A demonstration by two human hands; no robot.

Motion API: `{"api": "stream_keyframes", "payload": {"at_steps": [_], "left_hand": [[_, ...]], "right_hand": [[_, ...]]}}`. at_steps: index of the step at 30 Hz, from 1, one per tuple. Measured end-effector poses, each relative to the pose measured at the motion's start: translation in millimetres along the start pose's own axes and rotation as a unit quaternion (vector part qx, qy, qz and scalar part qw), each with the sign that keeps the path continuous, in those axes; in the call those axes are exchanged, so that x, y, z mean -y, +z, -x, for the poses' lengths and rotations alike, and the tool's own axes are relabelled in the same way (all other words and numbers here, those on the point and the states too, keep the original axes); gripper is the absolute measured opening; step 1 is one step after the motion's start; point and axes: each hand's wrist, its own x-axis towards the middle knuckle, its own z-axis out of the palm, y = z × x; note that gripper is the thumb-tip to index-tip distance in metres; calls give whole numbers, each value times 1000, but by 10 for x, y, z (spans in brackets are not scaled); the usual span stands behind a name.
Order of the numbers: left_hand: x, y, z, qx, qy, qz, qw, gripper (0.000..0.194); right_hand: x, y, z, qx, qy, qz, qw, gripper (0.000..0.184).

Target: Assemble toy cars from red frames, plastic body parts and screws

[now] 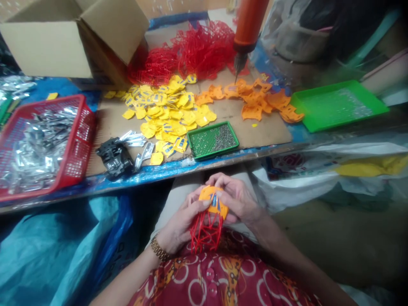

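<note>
Over my lap, my left hand and my right hand both grip one small orange plastic piece with a blue mark on its face. Each thumb presses on the front, while the other fingers curl behind and are partly hidden. Below the orange piece hangs a red lattice-like plastic frame, which seems joined to it. Straight ahead on the table edge lies a small green tray with tiny metal screws. A pile of yellow plastic pieces spreads behind that tray.
An orange power screwdriver hangs point down above orange pieces. Red lattice frames are heaped behind. At left stand a red basket of shiny parts, a black part and an open carton. A green tray lies right.
</note>
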Motion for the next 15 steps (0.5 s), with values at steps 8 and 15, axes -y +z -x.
{"api": "stream_keyframes", "payload": {"at_steps": [8,15], "left_hand": [[-8,5,-27,26,-5,-2,1000,40],[113,-90,36,-43,-7,21,999,46]], "right_hand": [[0,5,44,-3,-30,91,995,16],[38,-70,43,12,-94,182,979,22]]}}
